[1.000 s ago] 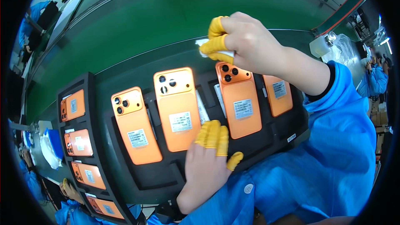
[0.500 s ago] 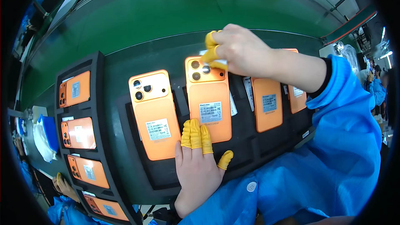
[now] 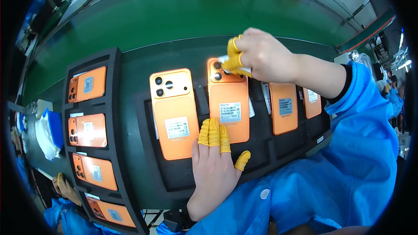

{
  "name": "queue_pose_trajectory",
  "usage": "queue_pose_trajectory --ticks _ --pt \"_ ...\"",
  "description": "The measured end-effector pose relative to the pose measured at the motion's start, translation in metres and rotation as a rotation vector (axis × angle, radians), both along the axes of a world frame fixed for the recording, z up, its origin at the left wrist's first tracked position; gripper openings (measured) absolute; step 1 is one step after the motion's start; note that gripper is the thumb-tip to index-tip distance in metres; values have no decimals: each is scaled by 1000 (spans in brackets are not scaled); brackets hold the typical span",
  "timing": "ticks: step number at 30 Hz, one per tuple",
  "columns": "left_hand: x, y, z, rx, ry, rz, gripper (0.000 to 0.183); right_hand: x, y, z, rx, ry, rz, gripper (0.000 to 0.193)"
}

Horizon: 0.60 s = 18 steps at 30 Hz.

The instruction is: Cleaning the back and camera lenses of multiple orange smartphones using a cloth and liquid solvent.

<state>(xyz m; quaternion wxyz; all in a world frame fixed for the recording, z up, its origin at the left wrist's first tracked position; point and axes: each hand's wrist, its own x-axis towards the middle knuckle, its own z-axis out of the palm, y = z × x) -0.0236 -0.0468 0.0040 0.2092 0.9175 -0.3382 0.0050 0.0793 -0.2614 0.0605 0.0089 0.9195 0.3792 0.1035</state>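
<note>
Right hand (image 3: pixel 240 56), its grip pinching a white cloth (image 3: pixel 223 58), has moved to the lenses of an orange phone (image 3: pixel 228 93) in the black tray (image 3: pixel 257 156). Left hand (image 3: pixel 215 161) lies flat, fingertips on it; right arm (image 3: pixel 320 73) partly covers another phone (image 3: pixel 284 122).

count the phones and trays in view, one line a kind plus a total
Phones: 8 (4 per tray)
Trays: 2
Total: 10
</note>
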Motion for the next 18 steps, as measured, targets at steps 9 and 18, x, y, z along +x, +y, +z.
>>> queue_pose_trajectory --ticks 9,18 --pt "11 35 0 -16 -234 370 58 40 82 -12 248 -70 132 13" --pt "6 38 0 134 -117 375 59 47 90 -20 122 -9 20 13"
